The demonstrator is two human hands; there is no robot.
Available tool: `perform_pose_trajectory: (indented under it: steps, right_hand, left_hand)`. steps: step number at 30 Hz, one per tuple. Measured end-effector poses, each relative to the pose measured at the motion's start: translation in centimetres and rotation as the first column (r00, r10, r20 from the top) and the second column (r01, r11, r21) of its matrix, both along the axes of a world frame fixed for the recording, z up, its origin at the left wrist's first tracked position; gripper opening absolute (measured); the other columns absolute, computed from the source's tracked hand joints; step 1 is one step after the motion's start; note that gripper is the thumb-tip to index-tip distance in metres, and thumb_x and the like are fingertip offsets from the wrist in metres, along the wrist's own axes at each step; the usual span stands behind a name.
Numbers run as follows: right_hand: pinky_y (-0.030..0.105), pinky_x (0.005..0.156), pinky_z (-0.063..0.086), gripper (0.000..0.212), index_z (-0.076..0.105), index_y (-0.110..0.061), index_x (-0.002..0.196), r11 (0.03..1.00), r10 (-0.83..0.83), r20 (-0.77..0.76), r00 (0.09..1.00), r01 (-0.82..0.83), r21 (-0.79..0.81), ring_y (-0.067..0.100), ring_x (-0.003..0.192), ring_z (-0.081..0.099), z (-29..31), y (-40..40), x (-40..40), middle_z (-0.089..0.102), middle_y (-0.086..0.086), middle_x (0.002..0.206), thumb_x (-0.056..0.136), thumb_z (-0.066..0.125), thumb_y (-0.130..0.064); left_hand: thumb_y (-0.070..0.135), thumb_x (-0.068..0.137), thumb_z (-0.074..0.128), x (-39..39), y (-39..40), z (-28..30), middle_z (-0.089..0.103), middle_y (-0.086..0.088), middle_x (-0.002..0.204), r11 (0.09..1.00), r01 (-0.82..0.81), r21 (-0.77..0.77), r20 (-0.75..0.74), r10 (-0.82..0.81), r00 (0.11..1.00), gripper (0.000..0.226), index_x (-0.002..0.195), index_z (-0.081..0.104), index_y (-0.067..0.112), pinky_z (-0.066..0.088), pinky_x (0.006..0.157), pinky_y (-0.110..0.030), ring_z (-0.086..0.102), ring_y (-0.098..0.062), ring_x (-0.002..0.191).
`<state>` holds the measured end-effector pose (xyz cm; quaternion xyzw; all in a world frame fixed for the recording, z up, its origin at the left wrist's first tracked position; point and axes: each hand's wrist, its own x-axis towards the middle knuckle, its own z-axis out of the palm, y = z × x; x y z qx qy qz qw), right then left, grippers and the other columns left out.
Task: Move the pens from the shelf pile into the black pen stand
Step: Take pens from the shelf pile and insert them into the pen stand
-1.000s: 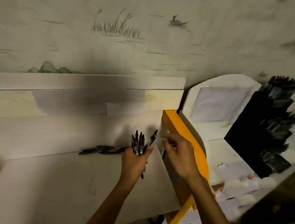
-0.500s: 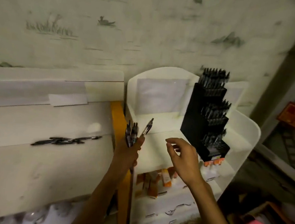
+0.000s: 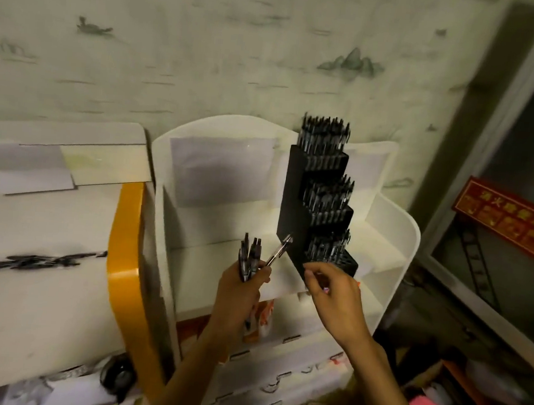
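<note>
A: Big picture first: white shelf unit [image 3: 394, 231] against the wall, and the black pen stand [image 3: 294, 204] sits toward its right end, upper tiers packed with pens.

B: And the shelf pile [image 3: 28, 260] lies on the wide shelf [image 3: 43, 306] to the left, well apart from the stand.

A: Left hand [image 3: 240, 283] grips a bundle of pens [image 3: 248, 258] upright, one slanting toward the stand's lower left edge.

B: Right hand [image 3: 332, 290] hovers by the lowest tier, fingers [image 3: 309, 274] loosely curled, holding nothing I can make out.

A: Looks like the loading step. Next, I'd judge, the right hand plucks that slanted pen and drops it tip-down into a free slot.
</note>
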<state>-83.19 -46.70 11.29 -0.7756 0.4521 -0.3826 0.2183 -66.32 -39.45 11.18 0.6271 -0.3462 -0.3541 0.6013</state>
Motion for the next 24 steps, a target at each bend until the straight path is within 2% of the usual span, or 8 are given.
perform_pose_trajectory:
  steps: [4, 8, 12, 17, 21, 24]
  right_hand:
    - [0.018, 0.078, 0.053, 0.020, 0.070, -0.024, 0.112, 1.000, 0.002, -0.021, 1.000, -0.001, 0.024, 0.003, 0.089, 0.063, -0.7, -3.9, -1.3, 0.067, -0.013, 0.106, 0.096, 0.059, -0.024]
    - [0.020, 0.075, 0.057, 0.021, 0.068, -0.027, 0.113, 0.996, 0.047, -0.060, 0.997, -0.043, 0.074, 0.001, 0.086, 0.064, -1.5, -8.1, -2.4, 0.069, -0.013, 0.105, 0.096, 0.059, -0.022]
    - [0.007, 0.078, 0.046, 0.021, 0.069, -0.026, 0.113, 0.996, 0.056, -0.072, 0.996, -0.051, 0.073, 0.000, 0.092, 0.062, -1.5, -11.6, -3.2, 0.069, -0.013, 0.106, 0.095, 0.059, -0.021]
    - [0.011, 0.084, 0.047, 0.020, 0.070, -0.023, 0.113, 0.987, 0.103, -0.007, 0.995, -0.102, 0.121, 0.004, 0.099, 0.063, -1.2, -14.8, -3.7, 0.069, -0.012, 0.108, 0.095, 0.060, -0.019]
    - [0.005, 0.081, 0.045, 0.019, 0.071, -0.023, 0.111, 0.974, 0.148, 0.074, 0.986, -0.158, 0.161, -0.001, 0.097, 0.063, -1.3, -17.1, -3.5, 0.070, -0.015, 0.104, 0.095, 0.061, -0.022]
    - [0.010, 0.081, 0.049, 0.016, 0.072, -0.023, 0.107, 0.955, 0.193, 0.148, 0.970, -0.220, 0.201, -0.002, 0.093, 0.064, -1.4, -18.4, -3.4, 0.071, -0.016, 0.099, 0.094, 0.063, -0.024]
  left_hand:
    - [0.025, 0.097, 0.063, -1.8, -3.6, -1.2, 0.045, -0.006, 0.057, 1.000, 0.028, 0.000, -0.071, -0.028, 0.997, 0.010, 0.102, 0.065, 0.017, 0.036, 0.038, -0.021, 0.037, -0.011, 0.041]
    - [0.023, 0.094, 0.065, -2.8, -7.5, -2.4, 0.046, -0.006, 0.057, 0.998, 0.057, 0.034, -0.081, -0.054, 0.995, 0.014, 0.105, 0.067, 0.014, 0.037, 0.041, -0.023, 0.039, -0.011, 0.043]
    - [0.021, 0.095, 0.064, -3.6, -10.3, -3.0, 0.047, -0.001, 0.054, 0.996, 0.085, 0.030, -0.115, -0.081, 0.990, 0.013, 0.106, 0.066, 0.014, 0.038, 0.042, -0.024, 0.040, -0.010, 0.041]
    - [0.022, 0.095, 0.065, -4.4, -12.9, -3.2, 0.051, 0.003, 0.052, 0.997, 0.039, 0.061, -0.093, -0.033, 0.995, 0.016, 0.108, 0.065, 0.014, 0.041, 0.044, -0.024, 0.044, -0.011, 0.043]
    - [0.023, 0.095, 0.064, -5.1, -14.3, -3.2, 0.053, 0.002, 0.055, 0.999, 0.030, 0.039, -0.124, -0.025, 0.992, 0.017, 0.110, 0.065, 0.014, 0.038, 0.044, -0.025, 0.043, -0.012, 0.045]
    - [0.020, 0.094, 0.066, -5.7, -15.2, -3.0, 0.052, 0.000, 0.054, 0.999, -0.009, 0.042, -0.104, 0.013, 0.994, 0.016, 0.107, 0.065, 0.011, 0.036, 0.042, -0.025, 0.041, -0.013, 0.042]
